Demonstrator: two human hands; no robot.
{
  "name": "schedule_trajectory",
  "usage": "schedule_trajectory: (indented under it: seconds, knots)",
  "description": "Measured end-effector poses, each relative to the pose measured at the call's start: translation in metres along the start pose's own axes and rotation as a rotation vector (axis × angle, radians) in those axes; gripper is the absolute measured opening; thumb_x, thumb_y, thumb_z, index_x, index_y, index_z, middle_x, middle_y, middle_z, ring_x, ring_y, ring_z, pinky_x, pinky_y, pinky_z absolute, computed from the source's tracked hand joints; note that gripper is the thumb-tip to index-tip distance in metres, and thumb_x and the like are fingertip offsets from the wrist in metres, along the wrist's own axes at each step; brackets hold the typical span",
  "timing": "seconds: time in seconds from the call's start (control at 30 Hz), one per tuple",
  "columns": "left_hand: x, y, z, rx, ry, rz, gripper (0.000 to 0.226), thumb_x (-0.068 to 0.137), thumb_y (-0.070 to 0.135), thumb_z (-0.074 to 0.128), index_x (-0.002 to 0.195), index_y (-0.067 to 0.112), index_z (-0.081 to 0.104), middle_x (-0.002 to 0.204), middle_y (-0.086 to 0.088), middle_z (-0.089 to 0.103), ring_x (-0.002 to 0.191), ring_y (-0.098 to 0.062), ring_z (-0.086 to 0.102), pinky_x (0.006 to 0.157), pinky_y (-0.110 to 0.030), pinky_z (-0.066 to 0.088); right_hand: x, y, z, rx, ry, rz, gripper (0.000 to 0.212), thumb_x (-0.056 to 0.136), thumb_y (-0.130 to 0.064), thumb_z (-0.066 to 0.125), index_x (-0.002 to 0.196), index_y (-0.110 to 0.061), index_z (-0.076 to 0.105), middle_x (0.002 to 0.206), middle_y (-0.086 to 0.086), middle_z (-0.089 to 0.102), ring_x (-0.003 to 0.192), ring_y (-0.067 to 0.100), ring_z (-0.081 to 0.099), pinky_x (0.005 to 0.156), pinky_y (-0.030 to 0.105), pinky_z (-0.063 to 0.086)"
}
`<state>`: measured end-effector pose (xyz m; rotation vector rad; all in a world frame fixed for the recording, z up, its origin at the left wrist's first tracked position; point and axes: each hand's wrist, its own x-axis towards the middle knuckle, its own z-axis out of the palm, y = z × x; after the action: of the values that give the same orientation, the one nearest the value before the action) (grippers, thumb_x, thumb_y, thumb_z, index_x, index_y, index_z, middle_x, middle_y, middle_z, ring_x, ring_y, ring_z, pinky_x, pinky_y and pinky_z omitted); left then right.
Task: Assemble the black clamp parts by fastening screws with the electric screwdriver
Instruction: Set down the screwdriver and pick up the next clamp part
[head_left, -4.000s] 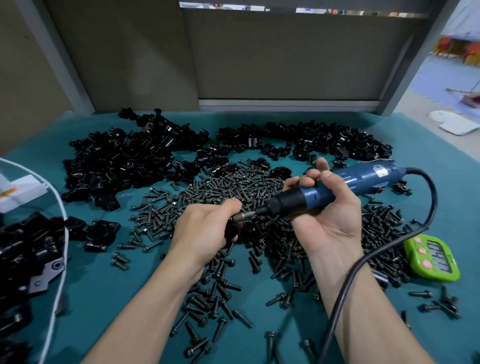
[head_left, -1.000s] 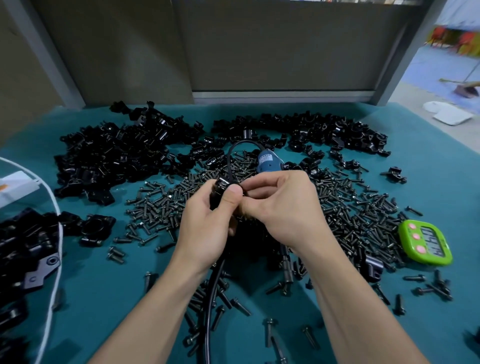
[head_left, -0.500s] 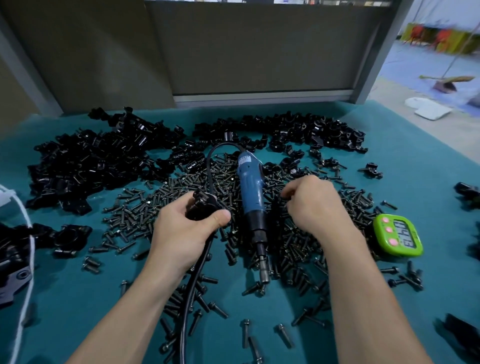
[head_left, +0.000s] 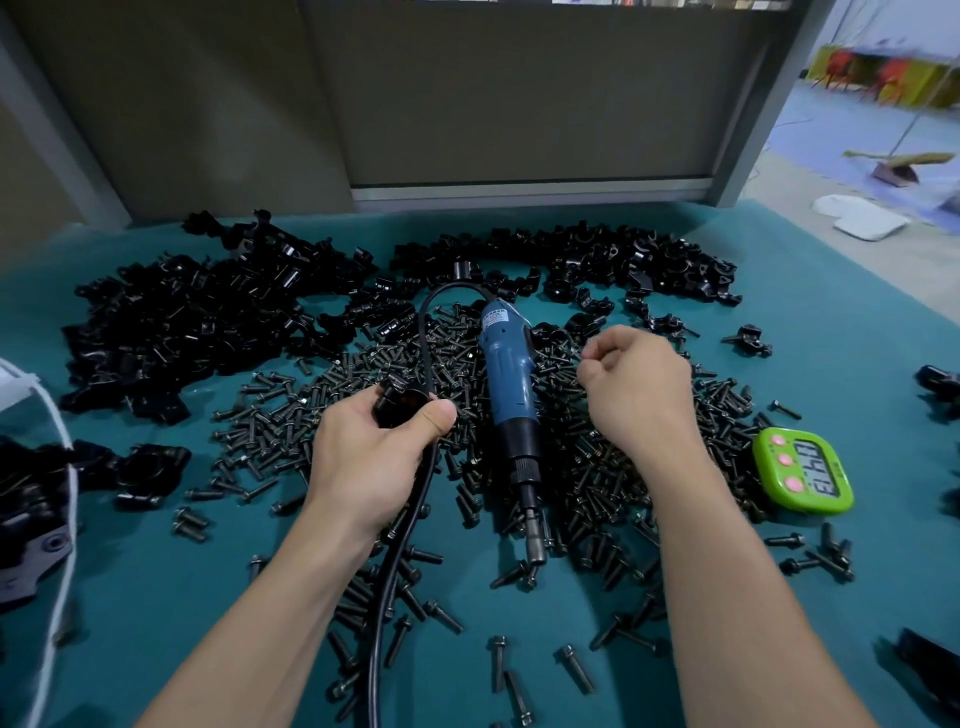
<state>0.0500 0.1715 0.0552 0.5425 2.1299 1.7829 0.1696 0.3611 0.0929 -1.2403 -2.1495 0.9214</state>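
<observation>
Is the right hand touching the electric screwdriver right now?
Apart. In the head view the right hand hovers beside the electric screwdriver, with screws visible in the gap between them.

Your left hand (head_left: 376, 457) covers most of the black clamp part (head_left: 397, 402) it holds, so you cannot tell its shape. Your right hand (head_left: 636, 387) curls its fingertips (head_left: 592, 353) together over the screws (head_left: 597, 467); whether they pinch one is too small to tell. The cord (head_left: 395, 571) runs off the near edge. The bin (head_left: 31, 499) at left is cut off. The far-right background is blurred.
</observation>
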Motion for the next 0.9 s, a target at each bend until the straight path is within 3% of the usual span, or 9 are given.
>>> schedule_trajectory:
  seconds: [0.13,0.2,0.27,0.33,0.43,0.6,0.73,0.83,0.9]
  knots:
    - [0.001,0.000,0.000,-0.001,-0.006,0.012,0.024,0.083,0.036,0.086,0.069,0.026,0.069,0.053,0.015,0.060,0.046,-0.003,0.052,0.060,-0.031,0.042,-0.016,-0.022,0.001,0.525,-0.102,0.070,0.026,0.078,0.004,0.069,0.079,-0.021,0.070,0.068,0.010,0.072,0.052,0.014,0.052,0.063,0.035,0.043]
    - [0.001,0.000,0.000,0.008,-0.012,0.022,0.019,0.083,0.037,0.086,0.072,0.031,0.072,0.056,0.016,0.062,0.049,-0.004,0.054,0.061,-0.033,0.044,-0.023,-0.030,0.004,0.683,-0.226,0.066,0.043,0.079,0.011,0.061,0.097,-0.025,0.075,0.064,0.011,0.066,0.048,0.010,0.049,0.058,0.026,0.042]
    - [0.001,0.000,0.001,0.011,-0.019,0.039,0.019,0.082,0.036,0.086,0.071,0.038,0.072,0.055,0.016,0.061,0.049,-0.004,0.053,0.061,-0.034,0.044,-0.028,-0.036,0.005,0.787,-0.332,0.053,0.048,0.080,0.015,0.055,0.102,-0.020,0.079,0.063,0.014,0.059,0.046,0.012,0.040,0.050,0.021,0.036]
    - [0.001,0.000,0.001,0.004,-0.023,0.052,0.021,0.082,0.034,0.087,0.069,0.037,0.071,0.054,0.017,0.060,0.048,-0.004,0.052,0.060,-0.033,0.042,-0.032,-0.041,0.007,0.820,-0.392,0.042,0.034,0.084,0.014,0.055,0.097,-0.010,0.075,0.064,0.015,0.062,0.047,0.015,0.038,0.049,0.022,0.032]
    - [0.001,0.001,0.001,-0.006,-0.034,0.072,0.023,0.083,0.030,0.087,0.068,0.036,0.070,0.054,0.016,0.060,0.048,-0.004,0.052,0.058,-0.030,0.040,-0.037,-0.045,0.011,0.823,-0.418,0.000,0.020,0.091,0.008,0.064,0.092,-0.012,0.061,0.072,0.014,0.072,0.049,0.013,0.052,0.051,0.019,0.043]
    - [0.000,0.002,0.000,-0.023,-0.066,0.117,0.024,0.084,0.025,0.086,0.068,0.034,0.071,0.054,0.015,0.062,0.046,-0.001,0.054,0.048,-0.015,0.039,-0.039,-0.045,0.017,0.794,-0.375,-0.083,0.018,0.080,0.008,0.080,0.076,-0.008,0.074,0.059,0.011,0.066,0.053,0.019,0.062,0.052,0.021,0.050]
    - [-0.001,0.004,-0.001,-0.098,-0.105,0.153,0.023,0.084,0.022,0.086,0.070,0.034,0.073,0.059,0.015,0.065,0.048,0.000,0.057,0.049,-0.013,0.042,-0.040,-0.046,0.018,0.940,-0.450,-0.005,0.015,0.094,0.009,0.065,0.090,0.001,0.077,0.085,0.019,0.077,0.077,0.024,0.075,0.069,0.026,0.061]
    - [-0.002,0.008,-0.002,-0.181,-0.121,0.153,0.016,0.072,0.039,0.086,0.074,0.029,0.074,0.064,0.010,0.066,0.052,-0.007,0.056,0.050,-0.019,0.043,-0.040,-0.047,0.017,1.048,-0.522,0.058,0.016,0.100,0.005,0.057,0.102,0.002,0.072,0.088,0.018,0.077,0.075,0.021,0.076,0.065,0.025,0.061]
    - [-0.002,0.008,-0.002,-0.232,-0.135,0.176,0.032,0.066,0.047,0.083,0.078,0.019,0.072,0.065,-0.002,0.063,0.053,-0.015,0.051,0.049,-0.025,0.042,-0.041,-0.048,0.016,1.081,-0.547,0.079,0.012,0.100,-0.004,0.060,0.101,0.000,0.071,0.083,0.017,0.076,0.067,0.017,0.074,0.060,0.023,0.060]
